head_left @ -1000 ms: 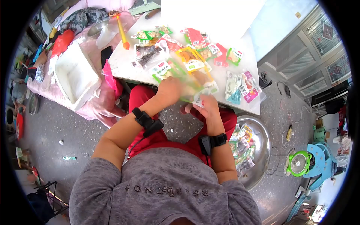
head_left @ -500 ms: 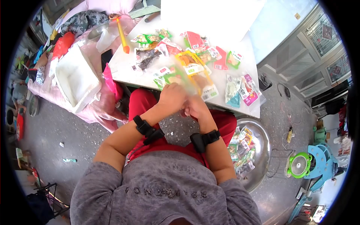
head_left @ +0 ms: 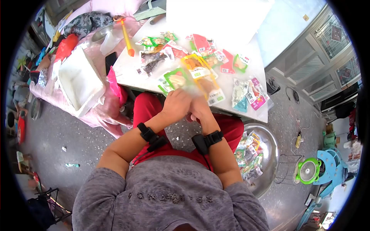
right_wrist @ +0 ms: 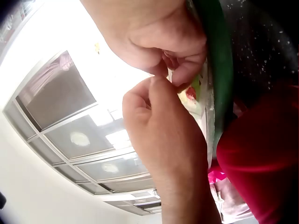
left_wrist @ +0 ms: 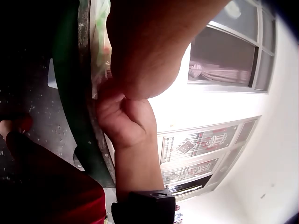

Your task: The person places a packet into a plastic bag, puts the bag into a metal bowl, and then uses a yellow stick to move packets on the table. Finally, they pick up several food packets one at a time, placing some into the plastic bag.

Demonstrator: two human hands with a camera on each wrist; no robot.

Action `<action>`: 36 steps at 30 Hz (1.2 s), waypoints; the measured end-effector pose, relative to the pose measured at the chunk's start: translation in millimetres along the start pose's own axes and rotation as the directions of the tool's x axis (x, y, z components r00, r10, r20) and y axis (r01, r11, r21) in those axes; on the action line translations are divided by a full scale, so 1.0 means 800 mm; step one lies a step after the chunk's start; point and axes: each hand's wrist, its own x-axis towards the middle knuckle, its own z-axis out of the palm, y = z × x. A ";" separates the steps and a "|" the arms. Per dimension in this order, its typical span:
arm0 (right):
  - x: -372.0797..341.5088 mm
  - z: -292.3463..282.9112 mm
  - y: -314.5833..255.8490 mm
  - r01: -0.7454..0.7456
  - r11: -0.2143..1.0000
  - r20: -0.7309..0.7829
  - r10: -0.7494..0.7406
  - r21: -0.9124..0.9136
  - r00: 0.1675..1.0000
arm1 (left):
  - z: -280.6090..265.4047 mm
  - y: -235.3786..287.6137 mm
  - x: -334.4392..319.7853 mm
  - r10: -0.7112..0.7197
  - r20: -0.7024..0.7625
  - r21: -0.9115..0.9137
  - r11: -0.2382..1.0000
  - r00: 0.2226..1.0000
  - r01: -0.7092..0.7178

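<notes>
A clear, green-edged food packet point(head_left: 177, 79) with pale pieces inside lies at the front edge of the white table, its near end running under the fingers. My left hand point(head_left: 177, 103) pinches that end, fingers curled. Right beside it, my right hand point(head_left: 200, 107) grips the same edge, and the two hands touch. In the right wrist view the thumbs and fingertips of the left hand point(right_wrist: 163, 121) and right hand point(right_wrist: 161, 42) meet over the packet point(right_wrist: 192, 93). The pinched strip itself is mostly hidden by the fingers.
Yellow packets point(head_left: 208, 86), red packets point(head_left: 227, 61) and dark packets point(head_left: 152, 63) spread over the white table point(head_left: 131, 73). A metal basin point(head_left: 269, 161) holding more packets stands on the floor at right. A white foam box point(head_left: 79, 82) sits on the pink-covered bed at left.
The blurred green packet has moved slightly left and settled flatter on the table. My right hand has moved left and up against my left hand.
</notes>
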 end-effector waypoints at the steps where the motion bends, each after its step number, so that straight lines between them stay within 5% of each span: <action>1: -0.007 -0.009 -0.001 -0.061 0.997 0.033 0.062 -0.041 0.998 | -0.001 0.001 -0.005 -0.008 -0.011 -0.015 1.000 1.000 0.008; 3: -0.021 -0.033 -0.010 -0.176 0.976 0.088 0.188 -0.127 0.978 | -0.003 0.006 -0.017 -0.010 -0.054 -0.022 1.000 0.998 0.009; 6: -0.039 -0.048 -0.023 -0.070 0.841 -0.111 0.012 -0.536 0.994 | 0.002 0.001 -0.040 0.012 -0.065 0.020 1.000 0.998 -0.011; 9: -0.032 -0.067 -0.021 0.251 0.281 0.041 -0.586 -0.926 0.809 | 0.012 -0.011 -0.056 0.051 -0.061 0.103 0.994 0.997 -0.044; 13: -0.018 -0.063 -0.021 0.168 0.112 0.116 -0.368 -0.979 0.923 | 0.015 -0.023 -0.059 0.100 -0.092 0.089 0.992 0.991 -0.092; 22: -0.028 -0.036 -0.031 0.221 -0.034 0.207 -0.509 -0.975 0.835 | -0.032 -0.031 -0.021 0.086 -0.220 -0.053 0.994 0.972 -0.100; 28: -0.031 -0.028 -0.083 0.588 -0.059 0.449 -0.707 -0.807 0.546 | -0.077 -0.049 0.032 -0.023 -0.289 -0.381 0.920 0.957 -0.093; 31: -0.064 -0.017 -0.126 0.602 0.359 0.294 -0.626 -0.713 0.722 | -0.103 -0.041 0.045 -0.389 0.025 -0.856 0.467 0.921 0.220; 36: -0.103 -0.022 -0.158 0.435 0.653 0.231 -0.377 -0.620 0.897 | -0.105 -0.031 0.039 -0.308 0.312 -0.948 -0.165 0.899 0.272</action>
